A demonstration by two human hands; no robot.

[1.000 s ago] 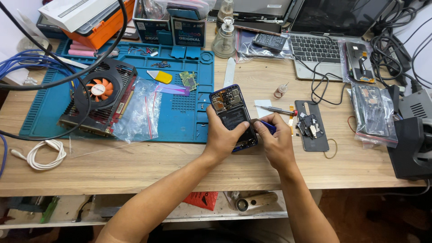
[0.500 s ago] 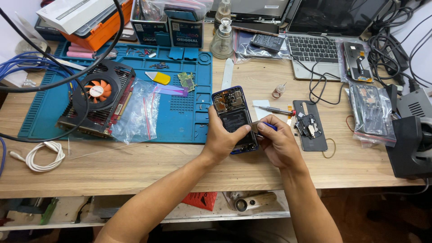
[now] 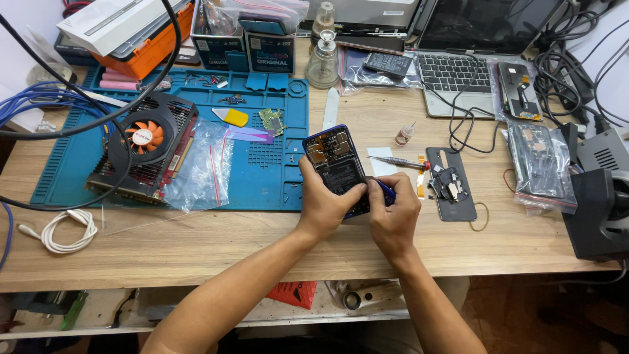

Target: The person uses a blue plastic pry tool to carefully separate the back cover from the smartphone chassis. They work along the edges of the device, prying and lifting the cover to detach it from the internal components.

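Nearest the table edge, the left hand [image 3: 324,206] wraps around the lower end of an opened phone [image 3: 337,164], thumb and fingers clamped on its sides, holding it tilted up off the wooden table [image 3: 262,249]. The phone's back is off — boards and dark shields show inside its blue frame. Just beside it, the right hand [image 3: 393,213] is closed around a blue-handled tool [image 3: 386,192], whose tip seems to meet the phone's lower part, though the fingers hide the contact.

A little to the right lie a dark phone back panel [image 3: 452,187] with small parts on it and a slim screwdriver [image 3: 396,161] with a red end. To the left spreads a blue work mat [image 3: 262,177], carrying a graphics card [image 3: 147,154] with an orange fan, a clear plastic bag [image 3: 200,170], a yellow pick [image 3: 236,118] and a small green circuit board [image 3: 272,121]. A coiled white cable [image 3: 65,231] rests near the table's left front.

Farther back stand a glass bottle [image 3: 323,62], an open laptop [image 3: 458,65] and an orange case [image 3: 144,46].
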